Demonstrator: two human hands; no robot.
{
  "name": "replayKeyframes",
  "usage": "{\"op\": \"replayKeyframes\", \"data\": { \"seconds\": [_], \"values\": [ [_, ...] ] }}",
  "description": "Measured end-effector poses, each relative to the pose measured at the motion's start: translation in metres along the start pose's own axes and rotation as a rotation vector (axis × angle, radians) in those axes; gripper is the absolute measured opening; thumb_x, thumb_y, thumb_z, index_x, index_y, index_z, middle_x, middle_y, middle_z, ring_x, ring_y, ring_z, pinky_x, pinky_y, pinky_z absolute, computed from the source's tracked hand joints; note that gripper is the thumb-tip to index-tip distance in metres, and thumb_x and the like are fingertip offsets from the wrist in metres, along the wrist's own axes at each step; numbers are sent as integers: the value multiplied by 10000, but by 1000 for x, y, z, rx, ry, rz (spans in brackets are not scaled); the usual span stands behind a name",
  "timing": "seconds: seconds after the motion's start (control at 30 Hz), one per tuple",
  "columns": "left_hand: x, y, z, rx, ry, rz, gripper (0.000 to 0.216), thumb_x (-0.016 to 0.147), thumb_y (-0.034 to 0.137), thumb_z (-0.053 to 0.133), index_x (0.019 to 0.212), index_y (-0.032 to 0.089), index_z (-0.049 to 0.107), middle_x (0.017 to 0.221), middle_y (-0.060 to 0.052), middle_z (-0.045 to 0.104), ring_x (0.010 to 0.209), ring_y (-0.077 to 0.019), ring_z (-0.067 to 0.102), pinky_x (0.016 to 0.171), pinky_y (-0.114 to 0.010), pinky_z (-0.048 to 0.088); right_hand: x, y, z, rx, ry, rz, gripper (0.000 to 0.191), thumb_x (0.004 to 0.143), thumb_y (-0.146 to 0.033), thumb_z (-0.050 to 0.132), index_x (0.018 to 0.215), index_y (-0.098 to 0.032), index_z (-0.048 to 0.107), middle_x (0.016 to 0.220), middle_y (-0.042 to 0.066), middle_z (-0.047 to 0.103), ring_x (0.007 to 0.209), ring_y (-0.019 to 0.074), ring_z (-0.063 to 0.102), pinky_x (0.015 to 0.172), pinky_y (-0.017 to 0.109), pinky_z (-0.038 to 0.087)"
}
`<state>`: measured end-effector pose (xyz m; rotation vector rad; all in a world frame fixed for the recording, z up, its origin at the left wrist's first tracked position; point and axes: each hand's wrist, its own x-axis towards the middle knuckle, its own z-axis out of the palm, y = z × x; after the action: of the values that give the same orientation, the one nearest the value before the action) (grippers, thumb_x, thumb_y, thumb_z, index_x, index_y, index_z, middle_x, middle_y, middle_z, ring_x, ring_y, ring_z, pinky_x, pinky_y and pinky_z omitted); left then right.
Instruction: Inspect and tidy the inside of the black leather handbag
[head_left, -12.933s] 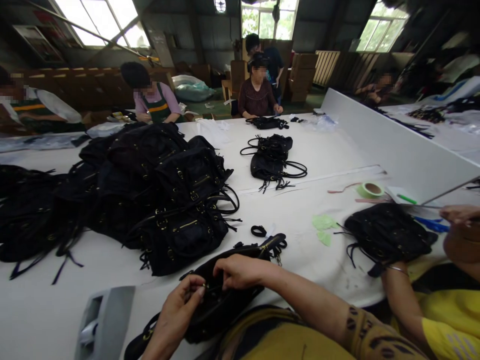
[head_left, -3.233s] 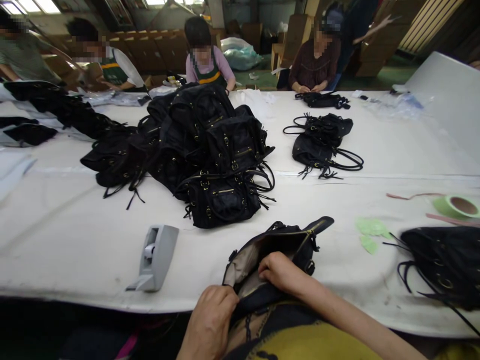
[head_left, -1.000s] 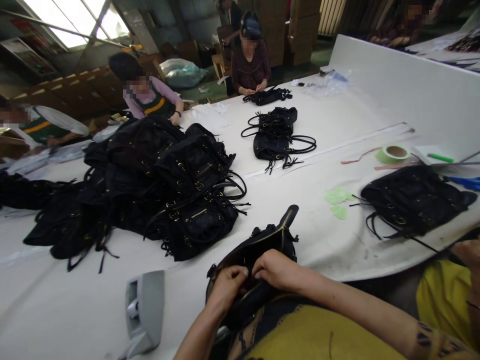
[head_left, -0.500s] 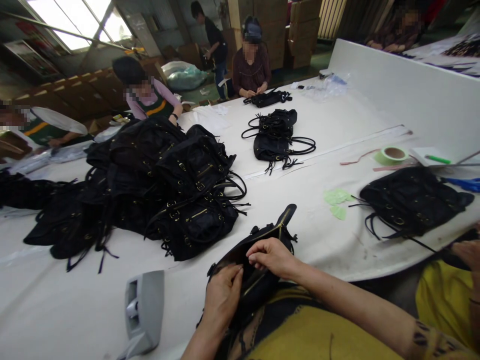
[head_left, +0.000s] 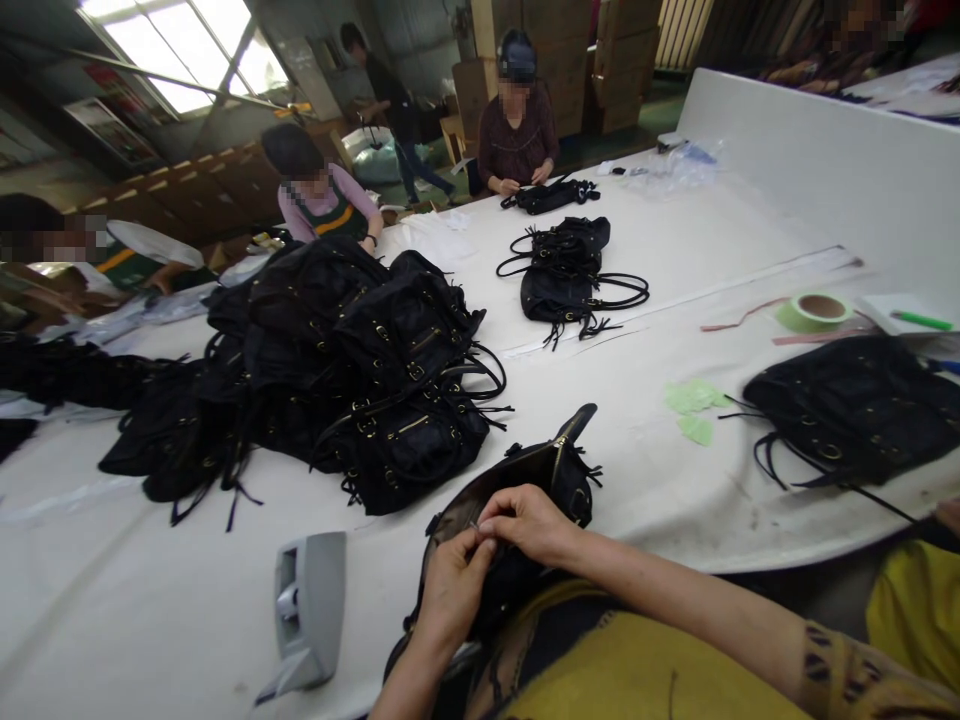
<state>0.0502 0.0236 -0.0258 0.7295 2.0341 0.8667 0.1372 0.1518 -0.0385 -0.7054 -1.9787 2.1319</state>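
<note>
Both hands, left hand [head_left: 450, 580] & right hand [head_left: 529, 520], pinch together on black bag [head_left: 525, 480] at 6 o'clock; zipper tab could slip, being tiny.

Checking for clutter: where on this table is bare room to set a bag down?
Bare cloth lies between the tape dispenser and the bag pile, and between the pile and the two bags beyond. Crowded around the right bag, tape roll and green scraps.
</note>
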Motion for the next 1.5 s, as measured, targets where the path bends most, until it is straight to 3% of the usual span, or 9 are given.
{"op": "replayKeyframes", "data": {
  "seconds": [0.4, 0.47, 0.57, 0.67, 0.8, 1.0, 1.27, 1.4, 1.5],
  "values": [
    [-8, 7, 13, 117, 55, 2, 301, 833, 328, 448, 763, 170, 695, 705, -29, 695, 724, -221, 632, 671, -319, 468, -5, -2, 2, -342, -37, -158, 89, 727, -115, 587, 703, -154, 664, 750, 12, 638, 756, 127, 566, 701, 213, 397],
    [-15, 4, 9, 157, 86, 75, 281, 838, 328, 453, 856, 174, 689, 828, -55, 704, 826, -233, 633, 775, -357, 479, -3, -2, 2, -385, -43, -195, 90, 747, -105, 567, 712, -147, 639, 751, 12, 623, 760, 123, 553, 702, 211, 386],
    [-24, -7, -6, 314, 315, 283, 317, 845, 328, 464, 1077, 184, 624, 1215, -118, 581, 1165, -253, 505, 1018, -421, 380, 4, -5, -2, -469, -74, -154, 89, 789, -141, 547, 757, -155, 628, 751, 8, 624, 734, 120, 545, 679, 213, 371],
    [-24, -23, -28, 399, 476, 242, 367, 836, 337, 470, 1152, 184, 575, 1373, -143, 427, 1282, -270, 392, 1069, -469, 335, 12, -8, -3, -606, -184, -63, 86, 801, -202, 561, 784, -173, 640, 736, 6, 642, 682, 122, 548, 613, 220, 343],
    [-9, -43, -46, 244, 246, 26, 414, 811, 281, 475, 1209, 172, 517, 1250, -110, 564, 1177, -239, 507, 1041, -444, 381, 24, -9, 6, -842, -293, -98, 121, 812, -241, 554, 842, -190, 660, 783, 32, 677, 725, 154, 591, 586, 235, 330],
    [-1, -49, -50, 291, 87, 4, 338, 720, 96, 502, 1010, 214, 628, 1062, -40, 640, 1048, -184, 561, 969, -338, 406, 42, -8, 27, -1164, -440, -186, 193, 828, -234, 496, 886, -174, 670, 858, 86, 697, 805, 233, 643, 618, 269, 424],
    [1, -42, -39, 410, 96, -5, 295, 693, 83, 564, 930, 248, 621, 977, -29, 554, 913, -186, 561, 813, -292, 432, 47, 2, 36, -1240, -535, -140, 206, 807, -174, 496, 923, -127, 659, 900, 119, 692, 864, 276, 649, 710, 315, 496],
    [3, -28, -33, 803, 132, 47, 427, 744, 124, 583, 1131, 305, 581, 1077, -68, 540, 1031, -245, 531, 861, -342, 426, 44, -3, 35, -1255, -575, -32, 223, 766, -152, 549, 941, -97, 674, 924, 153, 691, 877, 284, 650, 719, 303, 495],
    [1, -14, -34, 1029, 148, 61, 309, 804, 172, 545, 1093, 256, 615, 995, -92, 577, 1024, -278, 537, 871, -389, 417, 39, -9, 32, -1254, -629, 67, 229, 767, -162, 549, 937, -92, 687, 912, 156, 695, 856, 282, 655, 677, 289, 491]
  ]
}}
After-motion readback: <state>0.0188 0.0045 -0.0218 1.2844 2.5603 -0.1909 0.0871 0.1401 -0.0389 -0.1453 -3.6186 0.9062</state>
